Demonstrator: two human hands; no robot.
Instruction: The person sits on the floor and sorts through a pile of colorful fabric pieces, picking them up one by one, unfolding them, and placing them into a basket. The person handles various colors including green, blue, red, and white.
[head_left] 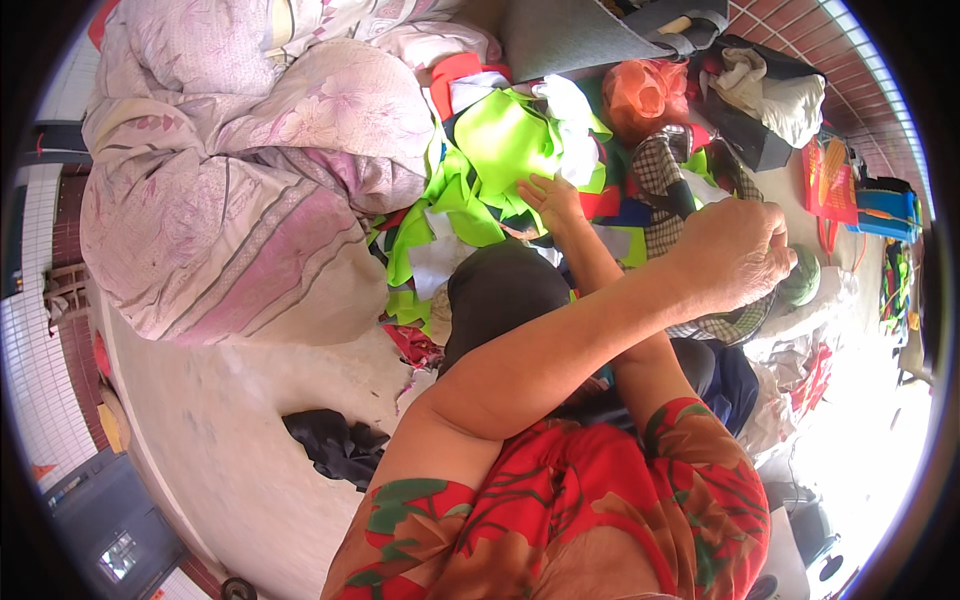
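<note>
— What are you sitting on, and what's around you?

— A pale concrete floor (250, 420), with red brick paving toward its far right edge. A big bundle of pink floral bedding (240, 190) lies at the floor's far left, and one dark rag (335, 445) sits alone on the near part.

— And your hands?

— My arms cross. My left hand (735, 255) has its grip curled tight, pinching the checked cloth (665, 170), which runs from the heap down to my lap. My right hand (552, 198) lies with the grip spread flat on the lime-green scraps (500, 140) in the middle of the heap.

— How many of each?

— One orange bag (645, 92), one checked cloth, one red packet (828, 185). The green scraps are too many to count.
</note>
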